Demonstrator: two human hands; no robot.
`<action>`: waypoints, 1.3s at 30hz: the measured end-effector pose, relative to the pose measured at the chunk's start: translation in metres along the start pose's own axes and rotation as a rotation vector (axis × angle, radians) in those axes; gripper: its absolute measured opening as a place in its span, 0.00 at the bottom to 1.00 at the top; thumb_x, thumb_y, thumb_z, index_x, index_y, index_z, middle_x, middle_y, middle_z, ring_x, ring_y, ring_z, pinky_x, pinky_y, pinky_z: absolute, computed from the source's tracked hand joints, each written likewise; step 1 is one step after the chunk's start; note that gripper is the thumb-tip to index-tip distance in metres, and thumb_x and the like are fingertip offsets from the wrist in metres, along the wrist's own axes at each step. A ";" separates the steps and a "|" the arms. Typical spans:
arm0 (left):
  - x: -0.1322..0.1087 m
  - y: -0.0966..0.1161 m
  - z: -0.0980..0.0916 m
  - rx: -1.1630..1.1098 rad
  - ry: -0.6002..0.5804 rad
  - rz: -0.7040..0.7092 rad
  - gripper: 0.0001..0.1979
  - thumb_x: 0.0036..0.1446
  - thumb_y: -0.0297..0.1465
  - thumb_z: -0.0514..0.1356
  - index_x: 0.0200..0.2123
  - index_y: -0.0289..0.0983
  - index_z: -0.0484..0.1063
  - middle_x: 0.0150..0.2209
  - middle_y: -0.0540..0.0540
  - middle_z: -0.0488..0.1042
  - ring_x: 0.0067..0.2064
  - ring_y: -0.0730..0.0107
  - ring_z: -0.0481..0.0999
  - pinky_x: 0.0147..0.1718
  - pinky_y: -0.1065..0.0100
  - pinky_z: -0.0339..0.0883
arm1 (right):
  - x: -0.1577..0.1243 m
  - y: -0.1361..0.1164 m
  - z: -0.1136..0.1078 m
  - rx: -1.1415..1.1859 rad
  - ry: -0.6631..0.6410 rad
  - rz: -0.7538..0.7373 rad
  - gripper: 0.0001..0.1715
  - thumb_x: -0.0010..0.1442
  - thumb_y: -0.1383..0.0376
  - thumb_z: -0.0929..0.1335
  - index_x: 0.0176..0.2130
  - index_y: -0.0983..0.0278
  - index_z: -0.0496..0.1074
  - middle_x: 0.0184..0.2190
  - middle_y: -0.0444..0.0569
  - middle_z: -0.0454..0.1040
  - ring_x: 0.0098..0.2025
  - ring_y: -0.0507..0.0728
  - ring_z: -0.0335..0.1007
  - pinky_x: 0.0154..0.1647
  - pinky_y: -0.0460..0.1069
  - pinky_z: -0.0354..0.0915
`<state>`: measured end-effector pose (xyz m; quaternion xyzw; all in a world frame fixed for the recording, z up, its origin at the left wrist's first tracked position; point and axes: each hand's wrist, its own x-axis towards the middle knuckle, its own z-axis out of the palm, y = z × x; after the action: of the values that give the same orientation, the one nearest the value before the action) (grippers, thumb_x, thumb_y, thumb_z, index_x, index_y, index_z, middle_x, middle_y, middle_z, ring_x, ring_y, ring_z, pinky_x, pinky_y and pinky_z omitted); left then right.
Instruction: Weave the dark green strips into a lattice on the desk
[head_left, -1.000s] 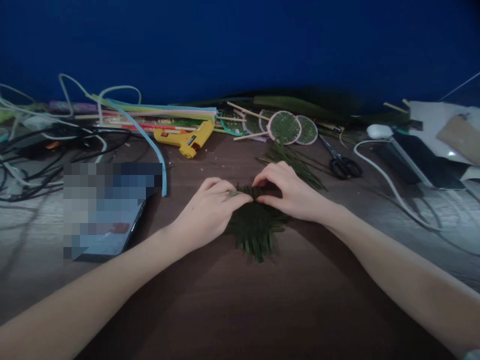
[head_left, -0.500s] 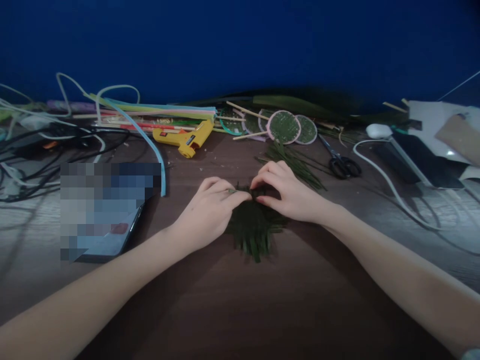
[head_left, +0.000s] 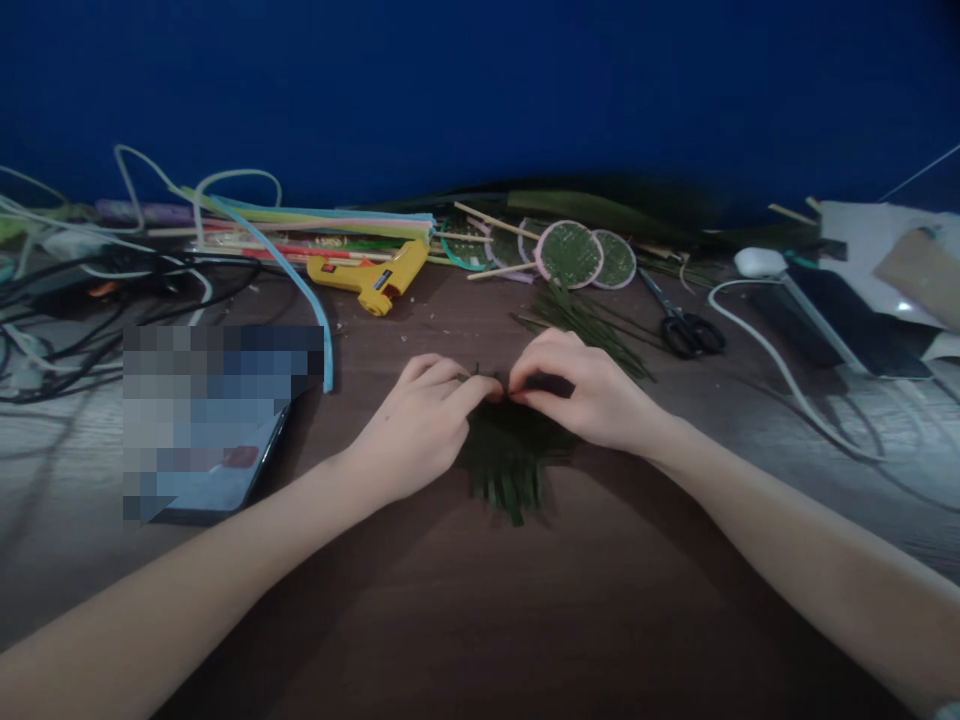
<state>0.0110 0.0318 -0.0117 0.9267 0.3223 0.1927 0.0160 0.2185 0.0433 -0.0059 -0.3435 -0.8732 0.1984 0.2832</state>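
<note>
A dark green piece woven from leaf strips [head_left: 514, 455] lies flat on the brown table in front of me, its loose strip ends fanned toward me. My left hand [head_left: 427, 425] pinches its far left edge between thumb and fingers. At the far edge, close beside the left fingertips, my right hand [head_left: 581, 385] is closed in a pinch on a leaf strip. The strip itself is mostly hidden by the fingers. Just behind my right hand lies a bundle of loose green leaf strips [head_left: 592, 325].
Left of my hands stands a phone [head_left: 277, 450], its screen blurred out. Farther back are a yellow glue gun [head_left: 375, 278], a blue strip [head_left: 300, 285], round woven fans [head_left: 568, 255] with sticks, and black scissors [head_left: 690, 335]. Cables [head_left: 112, 270] tangle at left; another phone [head_left: 855, 320] lies right.
My right hand has shifted slightly down and right, and its fingers have curled closer together at the woven edge. The left hand stays almost in place.
</note>
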 end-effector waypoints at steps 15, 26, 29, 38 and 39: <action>-0.001 0.001 0.002 -0.043 0.009 0.000 0.17 0.51 0.17 0.47 0.43 0.34 0.64 0.39 0.46 0.73 0.41 0.66 0.68 0.48 0.60 0.58 | -0.001 -0.001 0.002 0.375 0.043 0.264 0.18 0.50 0.68 0.70 0.40 0.61 0.62 0.29 0.42 0.73 0.34 0.53 0.72 0.38 0.49 0.64; -0.001 0.002 0.002 -0.086 -0.038 -0.020 0.17 0.51 0.19 0.49 0.44 0.35 0.66 0.41 0.46 0.73 0.44 0.65 0.66 0.49 0.60 0.57 | 0.000 0.002 0.001 0.174 0.084 0.227 0.03 0.54 0.65 0.67 0.31 0.63 0.70 0.29 0.44 0.72 0.30 0.51 0.67 0.32 0.47 0.62; -0.001 0.002 0.001 -0.101 -0.026 -0.065 0.16 0.51 0.18 0.49 0.43 0.35 0.65 0.39 0.46 0.72 0.43 0.66 0.66 0.50 0.60 0.57 | 0.000 0.002 -0.001 0.119 0.067 0.212 0.03 0.51 0.70 0.66 0.30 0.63 0.68 0.29 0.44 0.71 0.32 0.52 0.67 0.34 0.48 0.61; -0.003 0.000 0.003 -0.105 0.000 -0.040 0.14 0.52 0.19 0.48 0.39 0.37 0.65 0.37 0.49 0.73 0.40 0.70 0.69 0.52 0.60 0.56 | 0.000 0.004 -0.001 -0.053 -0.036 0.035 0.09 0.47 0.76 0.63 0.25 0.63 0.69 0.23 0.44 0.71 0.29 0.53 0.58 0.34 0.49 0.55; -0.004 0.000 0.003 -0.099 0.002 -0.030 0.14 0.52 0.19 0.48 0.39 0.37 0.66 0.36 0.49 0.74 0.40 0.70 0.70 0.52 0.60 0.56 | 0.000 0.005 0.000 -0.062 -0.043 0.029 0.10 0.47 0.76 0.63 0.25 0.63 0.69 0.23 0.44 0.71 0.29 0.53 0.58 0.34 0.50 0.55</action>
<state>0.0096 0.0298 -0.0159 0.9197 0.3261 0.2091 0.0642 0.2208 0.0470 -0.0081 -0.3605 -0.8797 0.1827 0.2506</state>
